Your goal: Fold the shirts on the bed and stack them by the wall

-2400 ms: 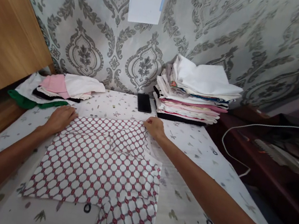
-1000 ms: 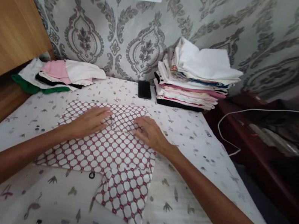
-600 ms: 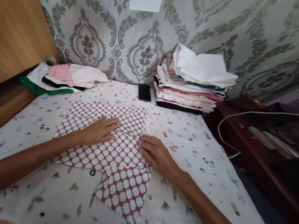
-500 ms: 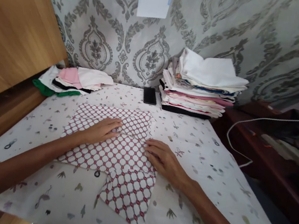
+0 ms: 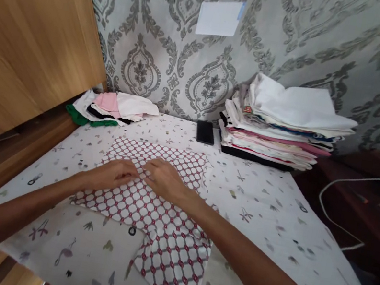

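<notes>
A white shirt (image 5: 174, 237) with a red and grey lattice print lies spread on the patterned sheet, one sleeve pointing towards me. My left hand (image 5: 113, 174) rests on its middle with the fingers bent together, pinching the cloth. From the right, my right hand (image 5: 165, 179) reaches across to the same spot, its fingertips drawn in on the fabric close to the left fingers. My hands hide the exact bit of cloth under the fingertips.
The sheet (image 5: 248, 249) covers the surface. A tall stack of folded clothes (image 5: 280, 128) stands at the back right, a phone (image 5: 205, 132) beside it. Smaller folded clothes (image 5: 108, 107) lie back left, near a wooden cabinet (image 5: 38, 49). A white cable (image 5: 330, 217) runs at right.
My right hand has moved left from the shirt's right edge to its middle, beside my left hand. The left fingers have curled from lying flat. The view has shifted left.
</notes>
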`<action>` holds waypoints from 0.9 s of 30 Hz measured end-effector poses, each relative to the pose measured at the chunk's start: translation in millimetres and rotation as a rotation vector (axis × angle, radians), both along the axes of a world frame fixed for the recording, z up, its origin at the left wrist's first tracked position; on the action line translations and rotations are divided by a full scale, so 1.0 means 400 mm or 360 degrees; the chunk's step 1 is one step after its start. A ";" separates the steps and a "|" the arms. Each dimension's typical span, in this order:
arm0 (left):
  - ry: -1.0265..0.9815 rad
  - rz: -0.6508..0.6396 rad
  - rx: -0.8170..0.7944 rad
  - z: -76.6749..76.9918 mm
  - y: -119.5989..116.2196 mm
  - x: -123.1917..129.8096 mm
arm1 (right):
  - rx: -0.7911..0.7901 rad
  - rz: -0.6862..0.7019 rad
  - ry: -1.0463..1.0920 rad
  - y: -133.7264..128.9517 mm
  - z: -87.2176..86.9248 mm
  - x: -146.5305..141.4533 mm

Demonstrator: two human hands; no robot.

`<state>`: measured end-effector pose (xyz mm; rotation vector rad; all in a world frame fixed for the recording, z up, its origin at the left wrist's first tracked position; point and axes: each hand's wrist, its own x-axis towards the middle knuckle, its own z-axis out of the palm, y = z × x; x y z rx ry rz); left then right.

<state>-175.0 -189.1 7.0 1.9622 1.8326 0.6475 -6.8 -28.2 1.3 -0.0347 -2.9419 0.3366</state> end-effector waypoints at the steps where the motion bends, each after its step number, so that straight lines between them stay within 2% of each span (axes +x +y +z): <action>1: 0.0060 -0.0041 0.0023 -0.005 -0.006 0.020 | 0.0060 -0.0012 -0.0054 -0.015 -0.004 -0.041; 3: 0.0165 -0.0047 0.0065 -0.021 -0.017 0.036 | 0.0129 -0.0067 -0.0098 -0.026 -0.018 -0.108; 6: 0.0334 -0.0047 0.0075 -0.053 -0.028 0.016 | 0.0065 -0.0153 -0.0070 -0.010 -0.041 -0.170; 9: 0.0463 -0.0061 0.0071 -0.088 -0.016 -0.014 | -0.0032 -0.0249 -0.0025 0.016 -0.055 -0.196; 13: 0.0547 -0.0042 0.0080 -0.116 0.043 -0.043 | -0.0171 -0.0412 0.0109 0.038 -0.057 -0.207; 16: 0.0623 -0.0016 0.0052 -0.109 0.096 -0.066 | -0.0288 -0.0445 0.0241 0.046 -0.056 -0.209; 19: 0.0670 0.0078 -0.0140 -0.089 0.130 -0.094 | -0.0420 -0.0345 0.0339 0.050 -0.062 -0.205; 21: 0.0692 0.0160 -0.0306 -0.079 0.135 -0.113 | -0.0474 -0.0248 0.0373 0.055 -0.072 -0.195; 23: 0.0699 0.0198 -0.0339 -0.076 0.131 -0.130 | -0.0467 -0.0188 0.0421 0.065 -0.085 -0.180; 27: 0.0682 0.0259 -0.0334 -0.081 0.114 -0.151 | -0.0328 -0.0275 0.0439 0.099 -0.109 -0.142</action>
